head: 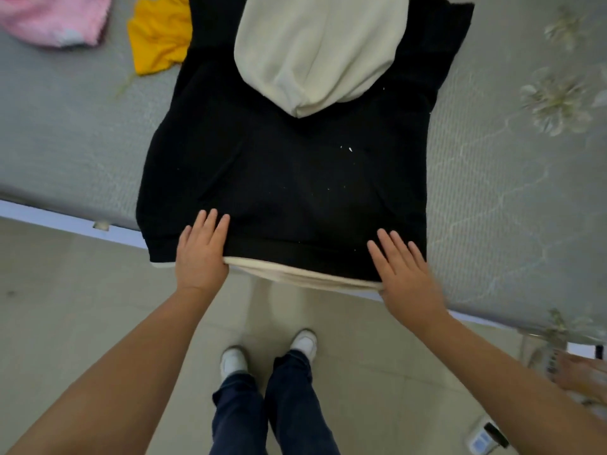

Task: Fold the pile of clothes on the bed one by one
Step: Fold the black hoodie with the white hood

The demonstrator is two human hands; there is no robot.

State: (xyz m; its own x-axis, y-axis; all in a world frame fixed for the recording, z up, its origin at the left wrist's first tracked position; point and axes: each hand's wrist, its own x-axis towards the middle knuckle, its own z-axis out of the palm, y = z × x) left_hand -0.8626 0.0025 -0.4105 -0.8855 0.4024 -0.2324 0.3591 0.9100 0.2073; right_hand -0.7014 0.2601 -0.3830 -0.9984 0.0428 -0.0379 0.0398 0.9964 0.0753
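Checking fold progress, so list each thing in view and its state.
black hoodie: spread flat on the bed, cream hood on top
left hand: fingers straight on hem, thumb under
right hand: the same
yellow garment: crumpled, unfolded
pink garment: bunched
bed: covered

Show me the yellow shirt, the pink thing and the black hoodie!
yellow shirt (157, 34), head view, middle of its crumpled cloth.
pink thing (52, 18), head view, its fuzzy middle.
black hoodie (279, 178), head view, its flat body.
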